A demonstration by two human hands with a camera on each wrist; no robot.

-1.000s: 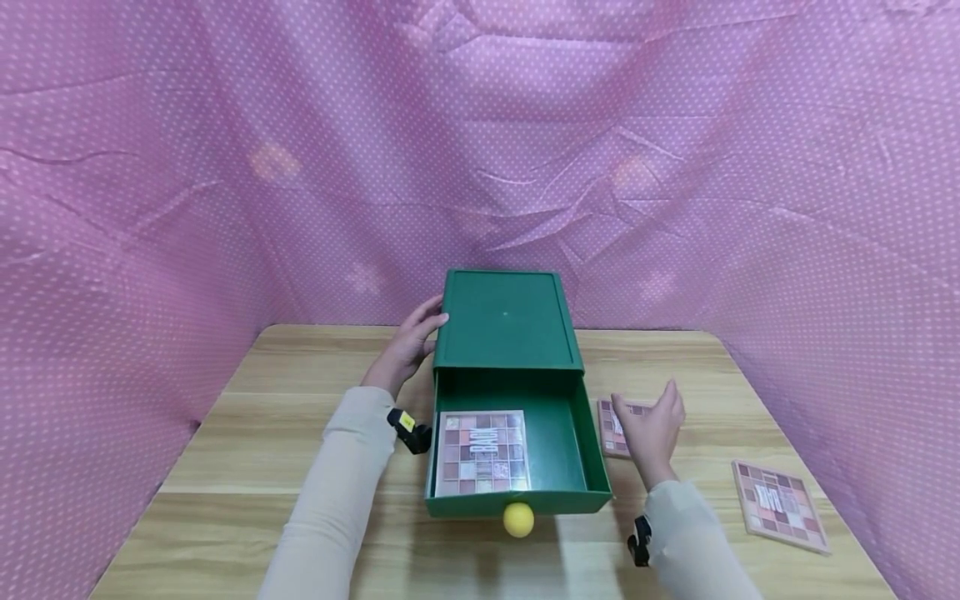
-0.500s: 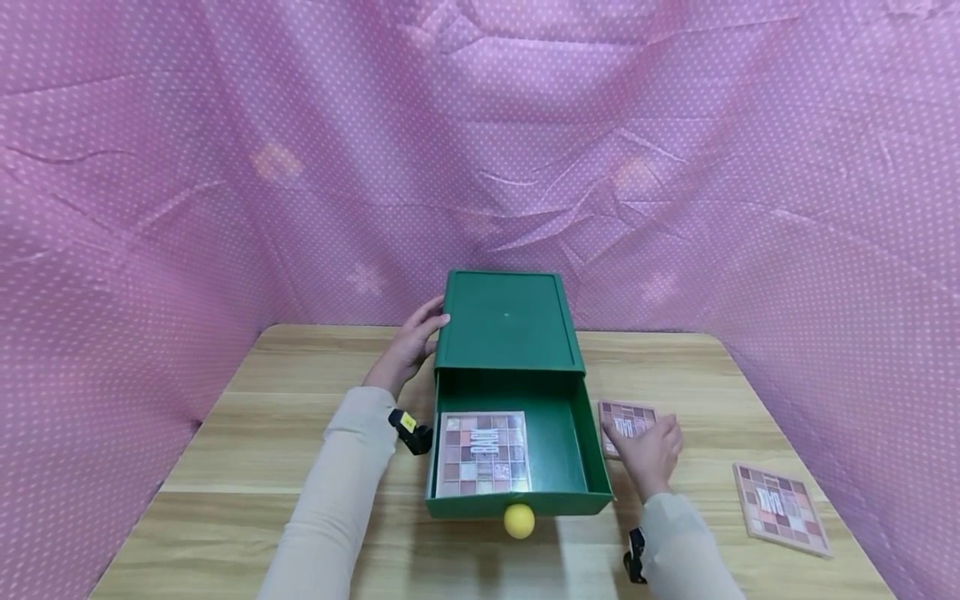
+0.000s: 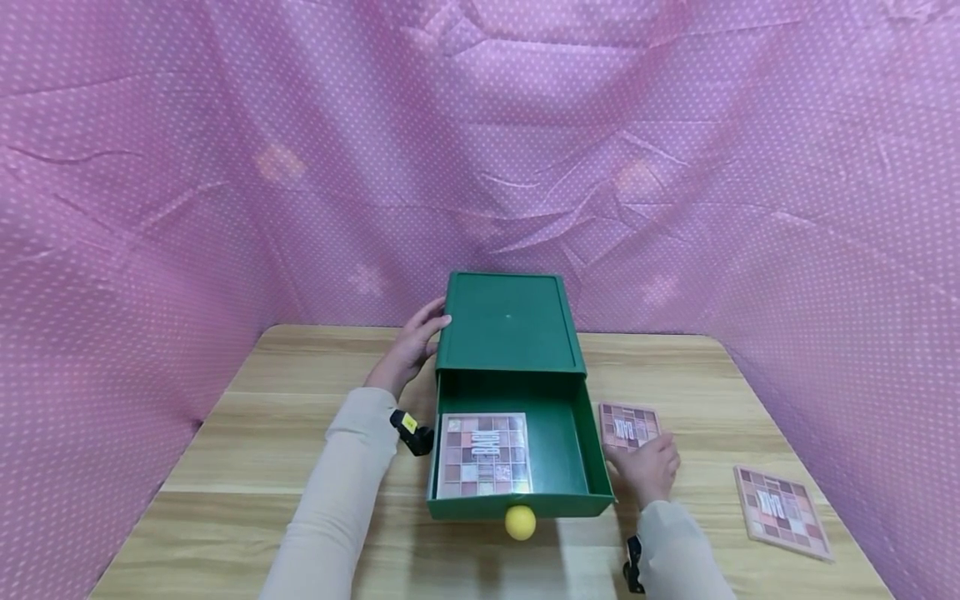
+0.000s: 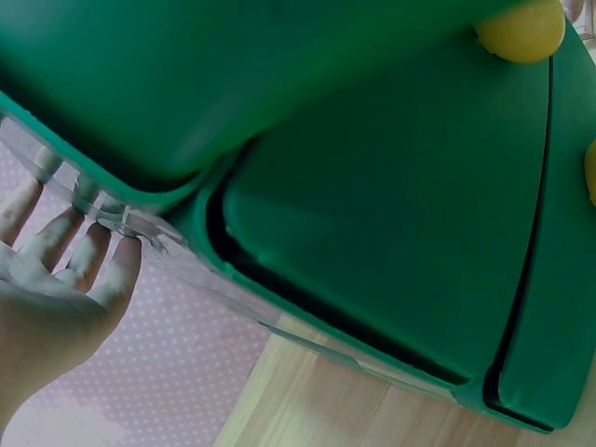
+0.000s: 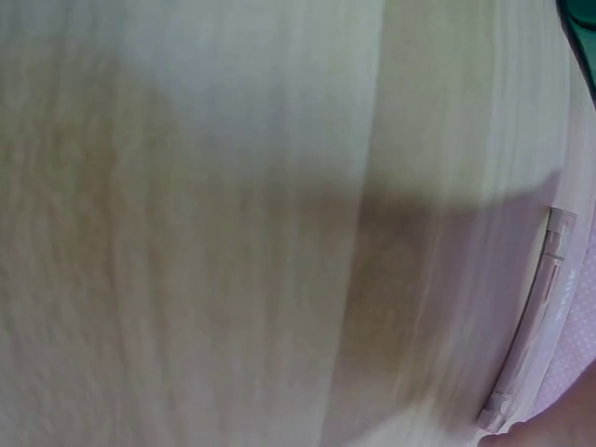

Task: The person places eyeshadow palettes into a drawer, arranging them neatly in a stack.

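A green drawer cabinet [image 3: 510,321] stands at the table's middle, its top drawer [image 3: 557,450] pulled out, with a yellow knob [image 3: 521,522] in front. Inside the drawer, on its left, lies an eyeshadow palette [image 3: 483,456]. My left hand [image 3: 408,354] rests against the cabinet's left side; the left wrist view shows its extended fingers [image 4: 70,244] at the clear side panel. On the table right of the drawer, another eyeshadow palette [image 3: 628,423] lies flat. My right hand [image 3: 648,467] is at its near edge, thumb at the left corner and fingers at the right. Those fingertips are hidden, so I cannot tell their grip.
A third eyeshadow palette [image 3: 782,512] lies near the table's right edge. Pink dotted cloth [image 3: 510,150] hangs around the back and sides of the wooden table [image 3: 285,400]. Lower on the cabinet, a second yellow knob [image 4: 591,172] shows in the left wrist view.
My right hand has come down from above the palette beside the drawer and drawn back to its near edge, uncovering more of its lid. The left hand stays against the cabinet.
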